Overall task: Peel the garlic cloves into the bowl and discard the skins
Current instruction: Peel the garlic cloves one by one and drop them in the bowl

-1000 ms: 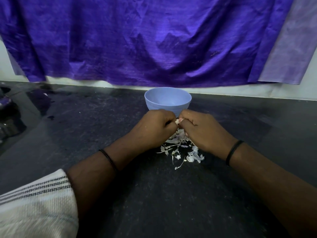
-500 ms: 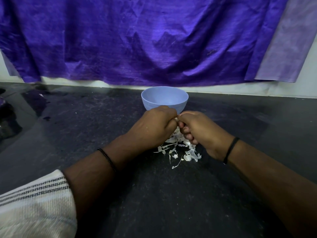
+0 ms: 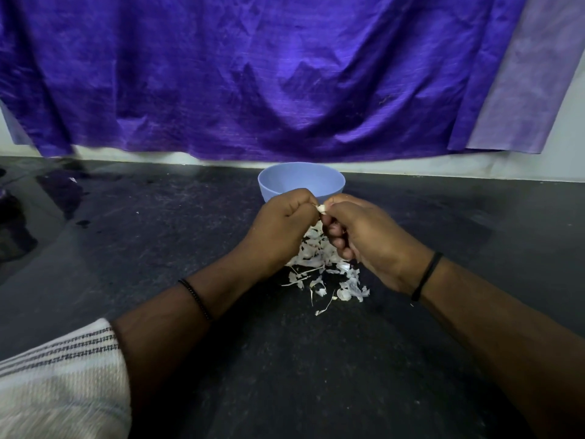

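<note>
From the head camera I see my left hand (image 3: 281, 223) and right hand (image 3: 364, 236) both pinching one small pale garlic clove (image 3: 321, 208) between their fingertips; its long axis I cannot tell. The light-blue round plastic bowl (image 3: 300, 182) sits just beyond them, contents hidden. White papery skins (image 3: 329, 274) lie beneath the hands.

Pale garlic clove (image 3: 321, 208) before blue bowl (image 3: 300, 182), above skins (image 3: 326, 270)

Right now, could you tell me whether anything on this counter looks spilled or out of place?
Yes: loose garlic skins lie scattered on the dark counter beneath both hands, not yet discarded. A wet-looking patch sits at far left. The bowl stands upright.
</note>
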